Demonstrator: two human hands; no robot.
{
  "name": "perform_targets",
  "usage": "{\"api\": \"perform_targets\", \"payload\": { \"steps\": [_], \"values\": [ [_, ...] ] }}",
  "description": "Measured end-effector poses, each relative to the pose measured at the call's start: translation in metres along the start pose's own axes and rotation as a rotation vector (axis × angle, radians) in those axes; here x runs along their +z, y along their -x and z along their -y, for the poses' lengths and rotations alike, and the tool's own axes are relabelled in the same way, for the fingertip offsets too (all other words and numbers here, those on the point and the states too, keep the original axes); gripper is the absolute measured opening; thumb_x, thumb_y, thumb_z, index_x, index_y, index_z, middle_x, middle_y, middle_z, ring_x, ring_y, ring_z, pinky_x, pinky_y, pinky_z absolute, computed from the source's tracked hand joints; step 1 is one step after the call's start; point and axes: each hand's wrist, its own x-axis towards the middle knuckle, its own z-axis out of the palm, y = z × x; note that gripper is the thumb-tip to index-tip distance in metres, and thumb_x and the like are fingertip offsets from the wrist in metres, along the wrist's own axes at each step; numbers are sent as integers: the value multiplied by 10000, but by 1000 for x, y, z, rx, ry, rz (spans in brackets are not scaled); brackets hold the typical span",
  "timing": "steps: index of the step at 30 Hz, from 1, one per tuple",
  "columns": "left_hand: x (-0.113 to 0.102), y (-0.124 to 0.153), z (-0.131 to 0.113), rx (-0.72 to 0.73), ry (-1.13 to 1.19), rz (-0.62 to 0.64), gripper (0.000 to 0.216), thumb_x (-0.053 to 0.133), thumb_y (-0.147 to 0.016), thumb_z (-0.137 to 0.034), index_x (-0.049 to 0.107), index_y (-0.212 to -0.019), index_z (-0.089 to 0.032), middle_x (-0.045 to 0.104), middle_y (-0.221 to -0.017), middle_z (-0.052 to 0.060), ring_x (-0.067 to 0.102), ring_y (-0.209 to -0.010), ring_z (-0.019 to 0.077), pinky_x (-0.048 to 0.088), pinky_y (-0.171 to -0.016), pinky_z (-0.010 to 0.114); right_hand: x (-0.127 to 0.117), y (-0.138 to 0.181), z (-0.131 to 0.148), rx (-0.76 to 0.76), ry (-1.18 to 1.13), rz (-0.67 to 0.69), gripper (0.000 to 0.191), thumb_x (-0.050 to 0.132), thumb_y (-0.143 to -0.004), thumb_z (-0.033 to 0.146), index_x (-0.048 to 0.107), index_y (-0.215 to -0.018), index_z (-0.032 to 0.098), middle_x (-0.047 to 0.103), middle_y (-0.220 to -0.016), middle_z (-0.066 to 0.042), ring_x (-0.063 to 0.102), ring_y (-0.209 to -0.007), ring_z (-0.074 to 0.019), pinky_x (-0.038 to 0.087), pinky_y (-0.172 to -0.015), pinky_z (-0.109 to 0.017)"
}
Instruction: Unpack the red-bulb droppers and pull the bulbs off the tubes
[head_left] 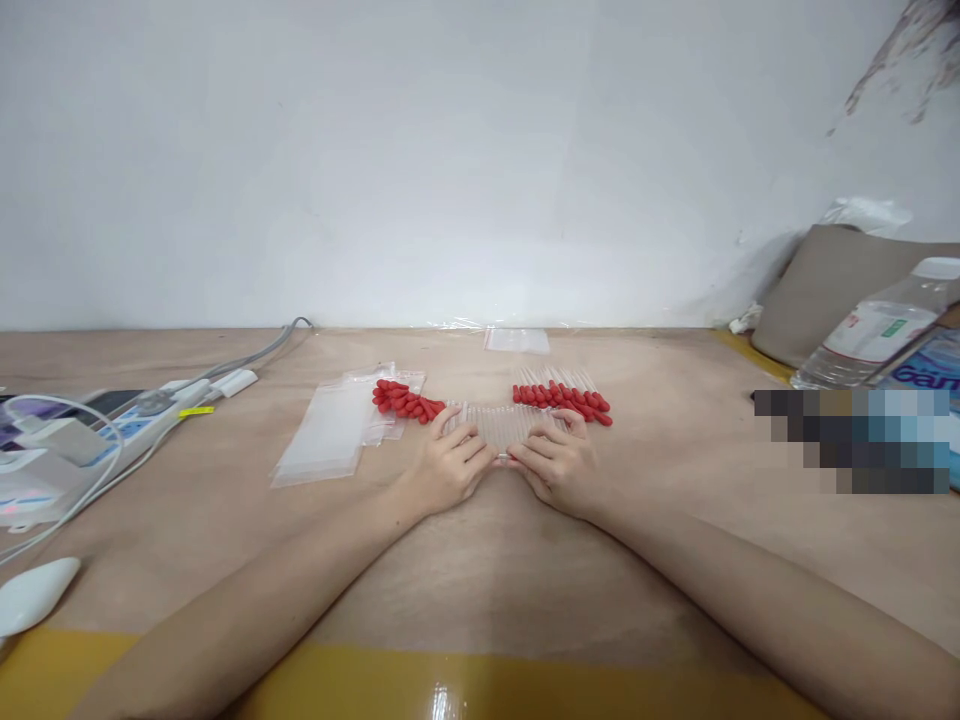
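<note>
A row of thin clear tubes (491, 425) lies side by side between my hands at the middle of the table. My left hand (454, 462) is closed on the row's left end, and my right hand (559, 462) is closed on its right end. My fingertips nearly meet at the near edge. Beyond my left hand is a cluster of red rubber bulbs (405, 400). Past my right hand, more red bulbs (562, 395) lie in a band, with clear pointed stems (559, 377) running behind them. My fingers partly hide the tubes' ends.
Clear plastic bags (322, 430) lie flat to the left, and another small bag (517, 340) is by the wall. A power strip (135, 430) with cables and a white mouse (37, 595) are at far left. A water bottle (874, 330) and grey bin (817, 285) stand right.
</note>
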Motion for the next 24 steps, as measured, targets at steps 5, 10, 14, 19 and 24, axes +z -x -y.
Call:
{"api": "perform_targets", "payload": {
  "steps": [5,10,14,19,24],
  "values": [
    [-5,-1,0,17,26,53,155,464,-861,-251,589,-798,-184,635,-767,15,564,-852,175,339,-933,444,-3,0,-4,-143,21,-14,175,463,-854,222,624,-801,176,578,-600,-7,502,-616,-121,389,-701,-305],
    [-5,1,-2,41,124,27,135,462,-863,-206,591,-875,-168,654,-980,39,546,-1038,188,346,-984,413,-5,3,-7,-237,6,-34,155,471,-850,189,622,-850,159,638,-699,-31,567,-677,-130,450,-698,-282],
    [-3,3,-4,49,186,5,130,463,-861,-178,589,-875,-149,643,-1050,51,518,-1106,190,346,-1012,409,-10,3,-6,-293,16,-57,172,457,-855,163,617,-920,167,674,-839,-36,604,-835,-147,468,-807,-298],
    [-6,8,0,45,235,-9,129,456,-860,-160,582,-877,-140,632,-1069,54,499,-1127,180,331,-1035,400,-16,7,-13,-343,20,-98,197,465,-846,144,600,-991,138,678,-891,-53,605,-897,-161,468,-837,-315],
    [-14,18,17,-217,204,22,188,398,-883,-177,582,-871,-141,610,-994,79,548,-987,188,450,-878,362,-23,23,-44,-58,8,-172,264,530,-807,131,584,-1060,185,672,-860,-43,612,-821,-153,458,-787,-312]
  ]
}}
